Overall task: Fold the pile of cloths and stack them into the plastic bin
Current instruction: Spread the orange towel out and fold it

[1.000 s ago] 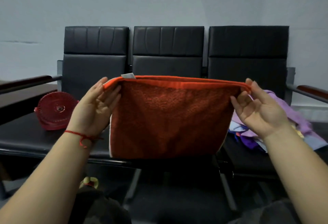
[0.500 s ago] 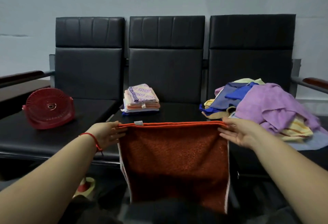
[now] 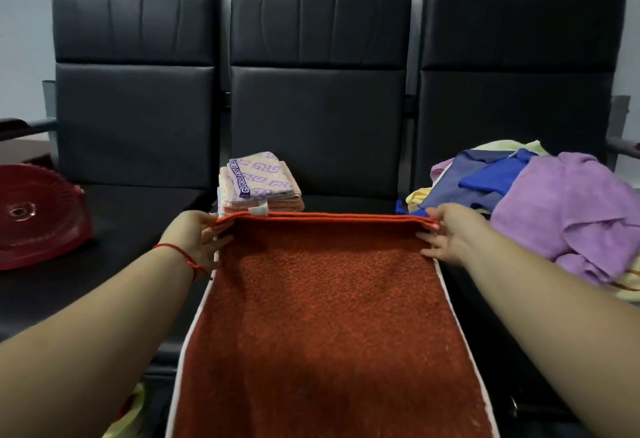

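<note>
At frame centre, red towel (image 3: 322,316) is being held over the middle seat (image 3: 346,202); its far corners are being pinched by left hand (image 3: 197,238) and right hand (image 3: 446,235). Folded stack (image 3: 259,183) is sitting behind, loose pile (image 3: 540,202) at right.

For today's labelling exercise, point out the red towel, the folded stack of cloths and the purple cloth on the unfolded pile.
red towel (image 3: 325,316), head view, middle of its fuzzy face.
folded stack of cloths (image 3: 259,183), head view, patterned top cloth.
purple cloth (image 3: 568,209), head view, centre of its crumpled surface.
</note>
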### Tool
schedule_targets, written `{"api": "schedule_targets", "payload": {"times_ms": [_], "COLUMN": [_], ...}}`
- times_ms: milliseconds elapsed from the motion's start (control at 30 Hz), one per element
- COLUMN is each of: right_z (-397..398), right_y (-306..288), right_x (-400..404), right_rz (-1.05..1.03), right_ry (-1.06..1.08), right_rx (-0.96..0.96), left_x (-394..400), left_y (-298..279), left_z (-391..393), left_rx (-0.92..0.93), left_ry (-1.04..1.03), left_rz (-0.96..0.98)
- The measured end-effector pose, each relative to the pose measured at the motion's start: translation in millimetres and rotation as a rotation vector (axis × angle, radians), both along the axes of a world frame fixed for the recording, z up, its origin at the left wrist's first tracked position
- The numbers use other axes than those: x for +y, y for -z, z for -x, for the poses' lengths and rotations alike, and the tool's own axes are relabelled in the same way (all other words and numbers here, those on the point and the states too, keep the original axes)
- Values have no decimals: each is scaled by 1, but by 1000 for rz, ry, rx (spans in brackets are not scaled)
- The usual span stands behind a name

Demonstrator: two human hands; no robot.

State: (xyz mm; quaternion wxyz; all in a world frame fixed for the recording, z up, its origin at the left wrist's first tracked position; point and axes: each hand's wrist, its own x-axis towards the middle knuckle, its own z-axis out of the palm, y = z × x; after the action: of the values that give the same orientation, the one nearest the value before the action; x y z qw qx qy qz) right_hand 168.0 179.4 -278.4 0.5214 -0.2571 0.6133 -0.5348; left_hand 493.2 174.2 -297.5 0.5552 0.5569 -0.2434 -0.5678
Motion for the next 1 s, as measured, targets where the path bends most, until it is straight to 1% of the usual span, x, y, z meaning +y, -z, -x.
{"api": "schedule_targets", "payload": {"times_ms": [167,333,433,600,767,900,1000], "right_z": [-1,4,6,10,17,20,23], "right_y": [9,17,19,17,10,6,4], "right_x": [-45,-73,-73,-45,1,44,70], "right_rz": [73,152,166,167,85,-32,-85], "right_ry": [40,48,38,-1,-41,-141,-181], "right_rx": [-80,-126,-113,-84,9,190,272], "left_x": [-40,-61,-59,-36,13,46,65], "left_y": [2,9,15,11,-5,-9,-17], "left_z": [6,9,9,4,-1,-16,-17], "left_rx": [14,49,36,-32,-197,-456,-581], "left_ry": [-56,-92,-84,-61,38,172,271], "left_rz": [47,131,154,145,75,-72,-160]}}
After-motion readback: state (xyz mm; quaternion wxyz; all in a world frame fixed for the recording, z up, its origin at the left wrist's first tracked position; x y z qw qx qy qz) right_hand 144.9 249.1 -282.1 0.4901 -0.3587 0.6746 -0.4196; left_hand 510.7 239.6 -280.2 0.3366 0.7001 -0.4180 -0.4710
